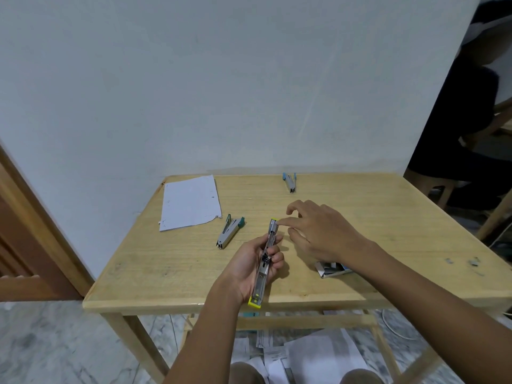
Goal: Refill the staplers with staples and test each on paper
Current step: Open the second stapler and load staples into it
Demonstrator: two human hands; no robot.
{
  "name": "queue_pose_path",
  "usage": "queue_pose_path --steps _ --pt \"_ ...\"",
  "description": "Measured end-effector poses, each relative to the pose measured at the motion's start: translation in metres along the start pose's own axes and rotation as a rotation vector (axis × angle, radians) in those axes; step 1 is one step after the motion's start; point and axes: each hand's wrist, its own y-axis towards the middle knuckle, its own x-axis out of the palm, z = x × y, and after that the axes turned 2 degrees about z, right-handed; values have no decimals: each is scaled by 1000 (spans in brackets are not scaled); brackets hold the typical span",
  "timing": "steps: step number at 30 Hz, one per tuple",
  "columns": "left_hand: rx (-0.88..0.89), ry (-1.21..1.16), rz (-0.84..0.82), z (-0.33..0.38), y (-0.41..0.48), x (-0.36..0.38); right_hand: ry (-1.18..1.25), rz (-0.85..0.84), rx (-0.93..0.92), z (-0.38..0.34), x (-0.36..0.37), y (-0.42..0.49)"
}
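our left grip (pixel 249 268) is curling round the open yellow stapler (pixel 263 273) above the front edge of the bench (pixel 166 273). our right grip (pixel 324 234) is touching its far tip; pinching or not, we cannot tell. we are thinking that staples slipping here may be jamming crooked or falling past the edge.

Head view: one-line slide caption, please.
Left hand grips the opened yellow stapler above the table, right hand touching its far end; teal stapler, blue stapler, paper and staple box lie nearby.

Left hand (pixel 247 268) grips the stapler (pixel 262 276) palm-up; right hand (pixel 321 234) hovers palm-down, index fingertip touching its tip
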Motion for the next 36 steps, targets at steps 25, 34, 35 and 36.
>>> queue_pose_path --steps 25,34,35,36 --pt "-26 -157 -24 -1 9 -15 714 462 209 -60 40 -26" --pt "0 -132 -11 -2 15 -19 658 451 308 -64 39 -7" --pt "0 -139 -9 -2 15 -19 651 435 320 -64 38 -5" --pt "1 -147 -7 -2 13 -18 645 418 332 -65 37 -3"
